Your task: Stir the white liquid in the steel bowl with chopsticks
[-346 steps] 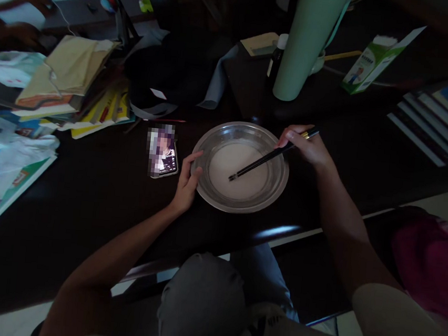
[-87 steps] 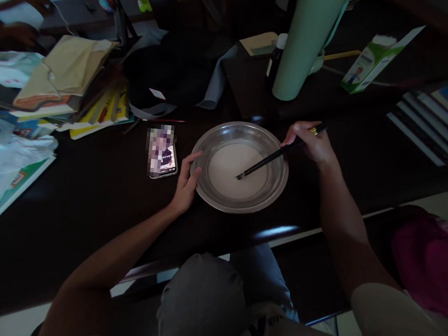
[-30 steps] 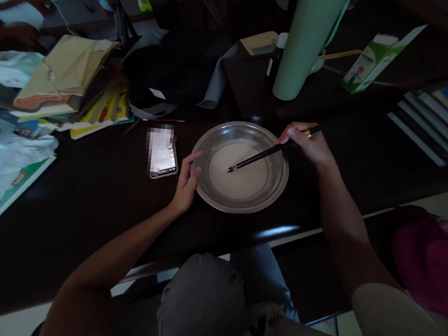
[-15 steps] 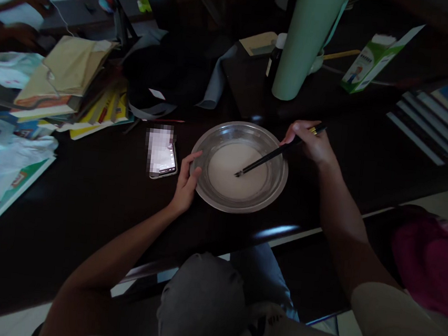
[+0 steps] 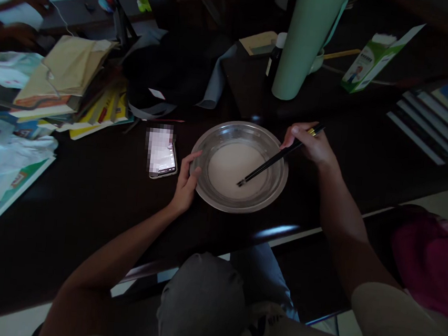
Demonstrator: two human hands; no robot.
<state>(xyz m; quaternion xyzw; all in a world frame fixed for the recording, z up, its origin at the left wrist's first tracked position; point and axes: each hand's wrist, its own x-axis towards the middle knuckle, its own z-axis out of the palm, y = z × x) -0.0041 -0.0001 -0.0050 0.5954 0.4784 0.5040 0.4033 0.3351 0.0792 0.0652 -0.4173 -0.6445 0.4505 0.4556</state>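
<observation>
A wide metal bowl [image 5: 213,193] with a pale white mixture [image 5: 227,168] in it stands on the dark table [image 5: 98,198] in front of me. My right hand [image 5: 312,144] is closed round a pair of black chopsticks [image 5: 276,158]. Their tips dip into the mixture near the bowl's lower right. My left hand [image 5: 185,183] cups the bowl's left rim, thumb on the edge and fingers curled against the wall.
A lit phone [image 5: 162,154] lies just left of the bowl. Behind it stand a tall green cylinder [image 5: 303,43], a small dark bottle [image 5: 274,59] and a green-white carton [image 5: 371,58]. Books [image 5: 438,120] lie right, piled papers and bags [image 5: 66,79] left. Another person's hand [image 5: 11,31] is at far left.
The chopstick tips have circled in the mixture, from the left middle to the lower right of the bowl. My left hand has stayed on the rim. The phone's screen picture changed.
</observation>
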